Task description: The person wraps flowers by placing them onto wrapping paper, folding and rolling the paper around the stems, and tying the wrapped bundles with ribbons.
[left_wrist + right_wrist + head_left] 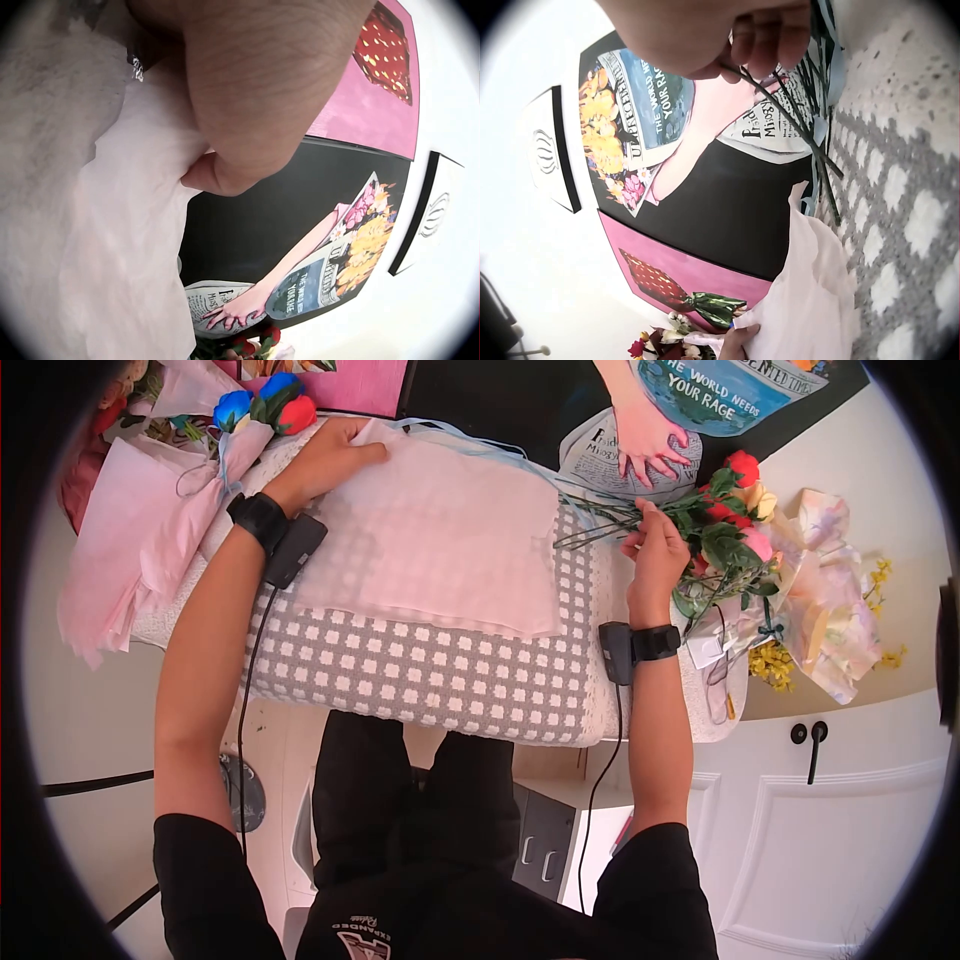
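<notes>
A thin pale pink sheet of wrapping paper (450, 530) lies over a grey and white checked cloth (420, 680). At its far left corner my left hand (325, 465) pinches the edge; the left wrist view shows a fingertip (201, 176) against the paper (127, 217). My right hand (657, 555) is beside the artificial flowers (735, 525) at the right, their green stems pointing left toward the paper. In the right wrist view its fingers are curled, and a green stem (780, 112) is pinched between them. The palm side of the left hand is hidden.
A pink-wrapped bouquet (140, 550) with blue and red roses (295, 415) lies at the left. Light blue ribbon (470, 435) runs along the back, before a black painted picture (500, 400). Patterned wrapping (820, 590) and yellow flowers (772, 663) are at the right.
</notes>
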The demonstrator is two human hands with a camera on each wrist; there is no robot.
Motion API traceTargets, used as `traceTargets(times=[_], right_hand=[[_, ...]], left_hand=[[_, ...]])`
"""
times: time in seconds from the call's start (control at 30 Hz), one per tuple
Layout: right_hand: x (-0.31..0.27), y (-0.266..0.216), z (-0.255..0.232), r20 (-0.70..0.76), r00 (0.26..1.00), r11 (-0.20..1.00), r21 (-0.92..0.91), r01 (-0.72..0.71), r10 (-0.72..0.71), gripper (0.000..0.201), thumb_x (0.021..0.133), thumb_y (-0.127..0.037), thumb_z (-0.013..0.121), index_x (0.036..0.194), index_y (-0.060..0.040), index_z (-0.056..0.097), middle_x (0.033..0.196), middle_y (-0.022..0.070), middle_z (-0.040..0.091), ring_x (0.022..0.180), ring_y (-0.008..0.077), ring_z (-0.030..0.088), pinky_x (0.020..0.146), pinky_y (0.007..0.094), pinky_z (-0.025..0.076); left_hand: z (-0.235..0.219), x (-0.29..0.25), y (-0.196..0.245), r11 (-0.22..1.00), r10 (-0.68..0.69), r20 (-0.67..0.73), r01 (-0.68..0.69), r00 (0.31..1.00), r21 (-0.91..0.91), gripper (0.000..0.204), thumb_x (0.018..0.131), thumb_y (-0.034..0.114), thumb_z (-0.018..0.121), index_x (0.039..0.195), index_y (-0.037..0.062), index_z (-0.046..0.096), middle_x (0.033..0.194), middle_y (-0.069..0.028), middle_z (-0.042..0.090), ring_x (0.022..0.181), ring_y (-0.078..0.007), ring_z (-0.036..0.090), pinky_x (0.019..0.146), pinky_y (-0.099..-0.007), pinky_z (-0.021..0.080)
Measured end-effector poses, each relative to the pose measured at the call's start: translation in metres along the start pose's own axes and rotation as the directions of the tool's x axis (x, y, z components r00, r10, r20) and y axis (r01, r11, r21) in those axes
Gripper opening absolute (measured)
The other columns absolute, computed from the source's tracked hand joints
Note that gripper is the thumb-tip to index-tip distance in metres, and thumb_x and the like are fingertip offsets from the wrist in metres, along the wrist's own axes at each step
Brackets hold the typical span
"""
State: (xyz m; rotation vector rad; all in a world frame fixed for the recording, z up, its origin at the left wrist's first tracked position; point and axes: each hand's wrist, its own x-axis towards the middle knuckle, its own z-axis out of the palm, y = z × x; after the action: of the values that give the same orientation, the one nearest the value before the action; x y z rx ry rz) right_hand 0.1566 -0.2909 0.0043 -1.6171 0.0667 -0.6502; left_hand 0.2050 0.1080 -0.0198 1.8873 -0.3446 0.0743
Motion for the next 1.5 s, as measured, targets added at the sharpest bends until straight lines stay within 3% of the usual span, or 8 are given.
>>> traceTargets(times=[0.1, 0.37, 0.7, 1.0, 1.2, 1.33, 1.43, 1.5], right_hand=[[-0.004, 0.003, -0.002, 0.024, 0.999, 0.999, -0.037, -0.033, 0.034, 0.022, 0.094, -0.021, 0.063, 0.1, -0.0017, 0.072, 0.071, -0.0031, 0.057, 0.05, 0.005, 0.051, 0.049, 0.0214, 0.045], [-0.003, 0.003, 0.002, -0.088, 0.973, 0.967, 0.159, -0.199, 0.215, 0.028, 0.083, -0.019, 0.077, 0.094, -0.006, 0.054, 0.072, 0.0, 0.059, 0.054, 0.0071, 0.053, 0.048, 0.0252, 0.045], [-0.003, -0.006, -0.002, -0.042, 0.953, 0.942, 0.17, -0.289, 0.299, 0.021, 0.088, -0.023, 0.072, 0.088, -0.0084, 0.057, 0.071, -0.0021, 0.053, 0.052, 0.0058, 0.048, 0.047, 0.0246, 0.042], [0.002, 0.002, 0.001, 0.004, 0.998, 0.986, 0.155, -0.059, 0.059, 0.015, 0.093, -0.019, 0.067, 0.092, -0.0065, 0.058, 0.071, -0.0017, 0.056, 0.052, 0.0055, 0.047, 0.048, 0.0233, 0.042], [0.0, -0.007, 0.003, 0.15, 0.975, 0.981, 0.127, 0.148, -0.167, 0.017, 0.098, -0.02, 0.059, 0.094, -0.004, 0.053, 0.071, 0.0028, 0.056, 0.051, 0.0068, 0.049, 0.048, 0.0228, 0.042], [-0.001, -0.017, 0.005, 0.055, 0.979, 0.976, 0.108, 0.192, -0.198, 0.02, 0.1, -0.02, 0.053, 0.091, -0.0034, 0.05, 0.073, 0.0046, 0.056, 0.052, 0.0082, 0.05, 0.047, 0.0221, 0.041], [-0.003, -0.02, -0.001, 0.017, 0.945, 0.943, 0.07, 0.326, -0.327, 0.02, 0.102, -0.022, 0.048, 0.094, -0.0043, 0.047, 0.075, 0.006, 0.057, 0.052, 0.0099, 0.052, 0.048, 0.0228, 0.043], [-0.001, -0.02, -0.002, -0.026, 0.937, 0.933, 0.078, 0.35, -0.349, 0.019, 0.102, -0.021, 0.047, 0.094, -0.0044, 0.047, 0.075, 0.0059, 0.057, 0.052, 0.0098, 0.052, 0.049, 0.0232, 0.043]], left_hand=[[0.002, -0.005, 0.004, 0.994, -0.054, 0.011, 0.055, 0.998, -0.094, 0.02, 0.086, 0.011, 0.063, 0.102, -0.0005, 0.067, 0.088, -0.003, 0.069, 0.074, -0.0097, 0.064, 0.068, -0.0253, 0.052], [0.002, -0.007, 0.002, 0.999, -0.035, 0.006, 0.036, 0.999, -0.034, 0.02, 0.086, 0.012, 0.063, 0.101, -0.0002, 0.067, 0.088, -0.0026, 0.069, 0.074, -0.0093, 0.064, 0.068, -0.0248, 0.052], [0.002, -0.008, 0.007, 0.999, -0.029, 0.001, 0.029, 1.0, -0.045, 0.02, 0.086, 0.013, 0.063, 0.1, -0.0001, 0.068, 0.087, -0.0027, 0.069, 0.074, -0.0086, 0.064, 0.068, -0.0253, 0.051], [0.001, -0.003, 0.003, 1.0, -0.007, 0.01, 0.007, 1.0, -0.029, 0.019, 0.086, 0.013, 0.063, 0.1, -0.0004, 0.067, 0.087, -0.0025, 0.069, 0.075, -0.0087, 0.064, 0.068, -0.0251, 0.051], [0.001, -0.006, 0.0, 0.999, -0.03, 0.028, 0.031, 0.999, -0.032, 0.022, 0.086, 0.013, 0.064, 0.102, -0.0013, 0.068, 0.088, -0.0036, 0.07, 0.073, -0.0099, 0.065, 0.068, -0.0259, 0.052], [-0.001, -0.001, -0.002, 0.999, 0.047, 0.027, -0.047, 0.999, 0.0, 0.022, 0.086, 0.012, 0.064, 0.104, -0.0013, 0.067, 0.088, -0.0029, 0.069, 0.073, -0.0093, 0.065, 0.068, -0.0257, 0.052], [-0.001, -0.006, 0.006, 0.996, -0.065, 0.057, 0.068, 0.996, -0.054, 0.024, 0.086, 0.011, 0.063, 0.106, -0.0016, 0.067, 0.089, -0.0037, 0.07, 0.075, -0.0093, 0.065, 0.071, -0.0251, 0.052], [0.0, -0.004, 0.001, 0.999, -0.037, 0.041, 0.039, 0.998, -0.028, 0.024, 0.086, 0.012, 0.063, 0.106, -0.0016, 0.068, 0.09, -0.0039, 0.07, 0.075, -0.0092, 0.065, 0.071, -0.025, 0.052]])
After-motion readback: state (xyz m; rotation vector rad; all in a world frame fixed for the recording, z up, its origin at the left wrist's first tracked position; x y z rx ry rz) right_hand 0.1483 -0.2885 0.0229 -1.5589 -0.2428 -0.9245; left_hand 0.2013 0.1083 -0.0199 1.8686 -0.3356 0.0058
